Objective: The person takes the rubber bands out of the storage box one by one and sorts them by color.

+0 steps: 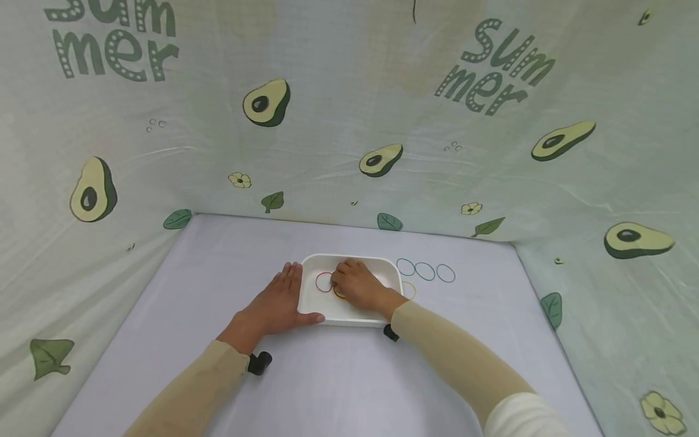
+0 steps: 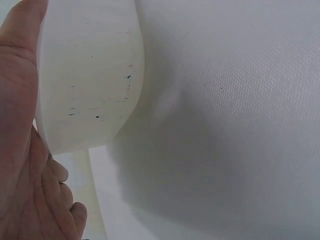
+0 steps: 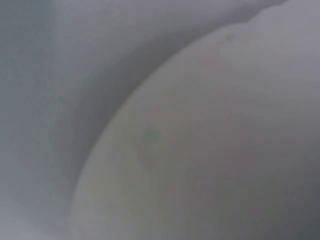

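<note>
A white tray [image 1: 338, 320] lies on the table. My left hand [image 1: 276, 305] has its straight fingers along the tray's left wall, with the thumb at the near rim. In the left wrist view, that hand lies against the tray's outer wall [image 2: 90, 95], which carries small dark specks. My right hand [image 1: 357, 284] reaches into the tray, fingers bent down over a yellow ring [image 1: 338, 297]. Its fingertips are hidden, so I cannot tell whether they pinch the ring. Just left of them is a thin red ring [image 1: 316, 281]. Only a blurred, pale tray wall [image 3: 190, 150] fills the right wrist view.
Three thin green rings, the outermost green ring [image 1: 455, 274] among them, lie in a row right of the tray. Another yellow ring [image 1: 415, 291] shows partly beyond its right wall. A printed avocado cloth [image 1: 322, 121] hangs around the white table [image 1: 349, 382].
</note>
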A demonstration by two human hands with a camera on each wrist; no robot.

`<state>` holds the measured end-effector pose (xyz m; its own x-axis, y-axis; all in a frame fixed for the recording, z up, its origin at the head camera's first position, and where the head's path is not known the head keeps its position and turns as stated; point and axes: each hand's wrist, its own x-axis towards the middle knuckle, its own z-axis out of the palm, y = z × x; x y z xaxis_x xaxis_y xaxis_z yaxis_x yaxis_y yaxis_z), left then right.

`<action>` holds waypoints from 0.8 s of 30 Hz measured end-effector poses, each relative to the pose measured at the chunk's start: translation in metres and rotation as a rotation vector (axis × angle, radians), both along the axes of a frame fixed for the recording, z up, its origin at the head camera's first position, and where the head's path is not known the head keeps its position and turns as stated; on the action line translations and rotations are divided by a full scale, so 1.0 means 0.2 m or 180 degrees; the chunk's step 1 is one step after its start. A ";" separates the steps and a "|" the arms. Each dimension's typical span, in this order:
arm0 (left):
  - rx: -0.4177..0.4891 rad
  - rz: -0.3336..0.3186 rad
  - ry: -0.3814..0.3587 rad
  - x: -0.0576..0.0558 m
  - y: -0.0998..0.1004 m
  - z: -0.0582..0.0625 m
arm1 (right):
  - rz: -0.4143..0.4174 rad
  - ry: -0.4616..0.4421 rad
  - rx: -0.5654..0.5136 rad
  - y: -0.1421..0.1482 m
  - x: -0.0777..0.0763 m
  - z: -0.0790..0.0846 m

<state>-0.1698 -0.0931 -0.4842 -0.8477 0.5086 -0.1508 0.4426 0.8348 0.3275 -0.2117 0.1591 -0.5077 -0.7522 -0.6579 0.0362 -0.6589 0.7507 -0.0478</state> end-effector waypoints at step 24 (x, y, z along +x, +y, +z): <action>0.0068 0.0007 0.0059 0.01 0.01 0.02 | -0.0330 0.0205 0.0016 0.04 0.02 0.04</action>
